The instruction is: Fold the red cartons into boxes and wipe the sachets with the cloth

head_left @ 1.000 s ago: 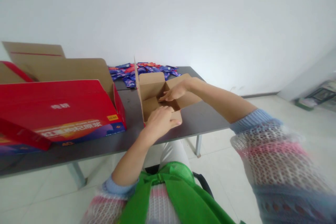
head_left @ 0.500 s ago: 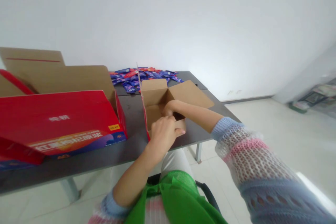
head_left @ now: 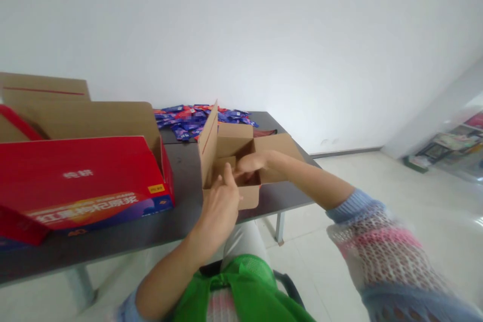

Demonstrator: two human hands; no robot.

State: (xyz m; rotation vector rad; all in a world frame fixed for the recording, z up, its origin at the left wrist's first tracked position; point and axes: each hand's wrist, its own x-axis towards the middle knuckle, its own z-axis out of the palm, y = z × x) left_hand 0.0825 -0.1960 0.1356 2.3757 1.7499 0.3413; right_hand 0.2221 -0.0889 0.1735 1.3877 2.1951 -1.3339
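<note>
hands meet at a small open cardboard box (head_left: pixel 231 163) that sits near the front edge of a dark table (head_left: pixel 181 161). left hand (head_left: pixel 219 206) rests against the near wall of the box, its fingers (head_left: pixel 227 176) loosely extended and pointing up over the rim, not closed round anything that shows. right hand (head_left: pixel 251 162) reaches in from the right over the opening, fingers slightly curled and lowered into the box; whether it grips anything inside cannot be told. the box's flaps stand open: a tall left flap (head_left: pixel 208 141) rises nearly upright, a right flap (head_left: pixel 277 148) lies spread out under the right forearm, and a far flap stands behind.

to the left of the box, close beside it but apart, lies a large red carton (head_left: pixel 79 181) with printed lettering on its front, its brown flaps raised behind it. at the far end of the table, behind the small box, lies a heap of blue and red sachets (head_left: pixel 190 118). the person wears a knitted pastel sleeve (head_left: pixel 377 246) on the right arm and a green garment (head_left: pixel 241 292) shows at the bottom.
</note>
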